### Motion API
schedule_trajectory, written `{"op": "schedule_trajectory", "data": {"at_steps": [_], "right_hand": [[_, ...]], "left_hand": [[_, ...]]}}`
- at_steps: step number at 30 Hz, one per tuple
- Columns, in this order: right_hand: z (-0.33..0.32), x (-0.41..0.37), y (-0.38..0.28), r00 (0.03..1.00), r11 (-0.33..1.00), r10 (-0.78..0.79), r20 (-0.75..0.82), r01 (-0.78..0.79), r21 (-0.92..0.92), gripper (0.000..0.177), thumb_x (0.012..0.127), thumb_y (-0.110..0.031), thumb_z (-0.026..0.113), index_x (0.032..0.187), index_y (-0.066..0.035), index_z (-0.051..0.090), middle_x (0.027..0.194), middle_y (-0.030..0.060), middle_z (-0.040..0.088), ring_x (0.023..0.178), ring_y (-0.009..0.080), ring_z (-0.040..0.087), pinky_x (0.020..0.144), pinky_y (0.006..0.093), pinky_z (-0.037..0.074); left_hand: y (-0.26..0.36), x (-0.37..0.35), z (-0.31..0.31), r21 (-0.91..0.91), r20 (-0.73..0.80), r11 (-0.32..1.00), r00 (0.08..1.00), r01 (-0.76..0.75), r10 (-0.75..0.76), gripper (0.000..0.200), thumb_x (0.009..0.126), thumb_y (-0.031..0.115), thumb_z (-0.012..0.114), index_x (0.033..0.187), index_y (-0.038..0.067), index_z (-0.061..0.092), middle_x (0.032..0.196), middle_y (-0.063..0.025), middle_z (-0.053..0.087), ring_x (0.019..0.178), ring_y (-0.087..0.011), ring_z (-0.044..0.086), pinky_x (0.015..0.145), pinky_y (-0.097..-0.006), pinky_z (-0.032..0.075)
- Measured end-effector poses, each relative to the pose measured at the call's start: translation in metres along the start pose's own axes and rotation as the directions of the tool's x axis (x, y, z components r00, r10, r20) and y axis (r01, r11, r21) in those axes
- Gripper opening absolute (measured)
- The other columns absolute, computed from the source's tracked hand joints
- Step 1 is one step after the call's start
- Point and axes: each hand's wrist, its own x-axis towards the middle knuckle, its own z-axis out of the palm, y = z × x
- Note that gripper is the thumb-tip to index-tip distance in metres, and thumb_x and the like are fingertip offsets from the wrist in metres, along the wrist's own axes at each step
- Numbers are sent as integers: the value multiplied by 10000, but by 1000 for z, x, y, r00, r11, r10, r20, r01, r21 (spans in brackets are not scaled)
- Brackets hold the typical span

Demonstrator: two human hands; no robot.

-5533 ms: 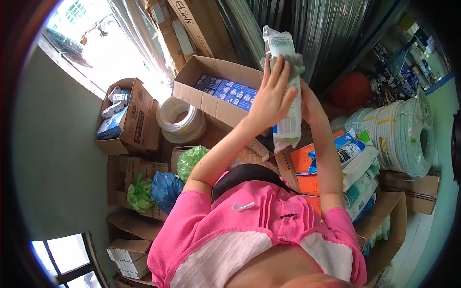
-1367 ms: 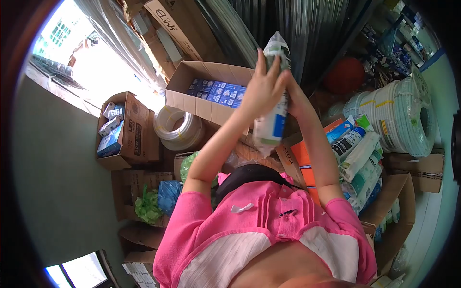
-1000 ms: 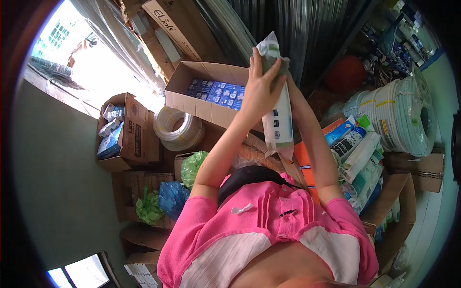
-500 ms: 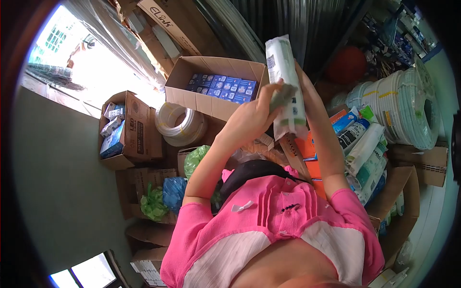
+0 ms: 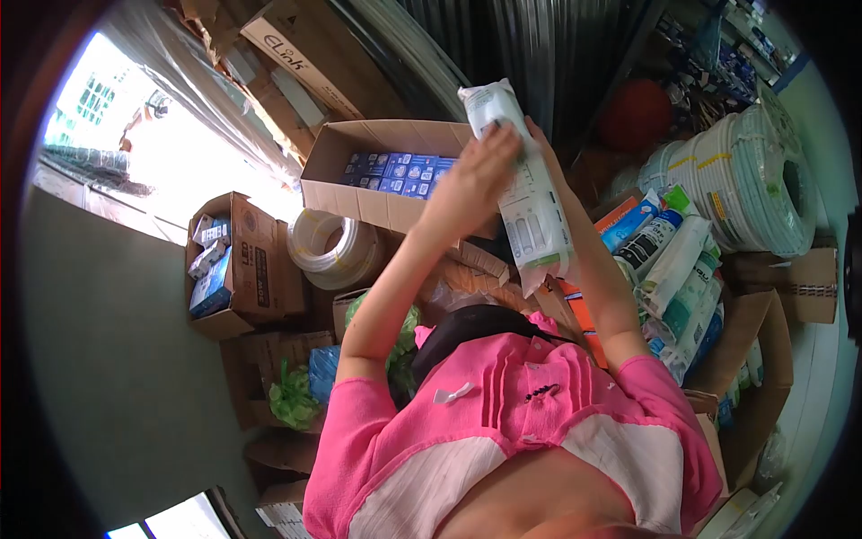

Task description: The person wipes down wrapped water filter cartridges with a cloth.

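A long white plastic-wrapped pack (image 5: 536,225) with printed drawings and a pinkish lower end is held up at a tilt in front of my chest. My right hand (image 5: 545,148) grips it from behind along its right edge, most fingers hidden. Over the pack's upper part lies my left hand (image 5: 489,166), slightly blurred, its palm toward the wrapping. The grey cloth in it is almost wholly covered by the fingers now. Behind my left hand stands an open carton (image 5: 382,199) holding rows of small blue boxes (image 5: 409,171).
Coiled white tubing (image 5: 328,247) sits beside an LED carton (image 5: 260,251) at left. Large pipe coils (image 5: 718,175) stand at right, near stacked packs (image 5: 687,287). Green bags (image 5: 294,395) lie lower left. An ELink box (image 5: 296,58) leans at the back.
My left hand has slid up the pack and flattened over it, covering the grey cloth. The pack has shifted slightly left and tilted more. The view has turned a little.
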Motion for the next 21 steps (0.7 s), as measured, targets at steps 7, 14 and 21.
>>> {"op": "schedule_trajectory", "data": {"at_steps": [7, 14, 21], "right_hand": [[-78, 7, 0, 987, 983, 102, 125, -119, 138, 543, 991, -534, 502, 1259, -74, 610, 1053, 104, 685, 828, 199, 682, 724, 362, 587], [-46, -18, 25, 979, 935, -168, -116, 196, 294, 440, 1012, -475, 507, 1208, -102, 637, 1011, 72, 695, 858, 176, 675, 712, 317, 580], [-66, -104, -31, 889, 908, -407, -211, 419, 16, 555, 954, -598, 534, 1191, -114, 662, 1025, 59, 692, 844, 170, 672, 682, 317, 559]], "left_hand": [[27, -9, 0, 43, 141, 959, 952, -280, 272, 500, 853, 52, 588, 1350, 22, 540, 1462, -144, 500, 1386, -303, 453, 1140, -466, 379], [-13, 24, 29, -175, -28, 977, 991, 123, -130, 459, 991, -4, 437, 1449, -29, 426, 1495, -236, 439, 1422, -353, 383, 1151, -403, 338], [73, -23, 46, -715, 229, 684, 973, 143, 36, 565, 855, -96, 426, 1419, -66, 460, 1485, -266, 446, 1436, -376, 361, 1164, -426, 301]]}}
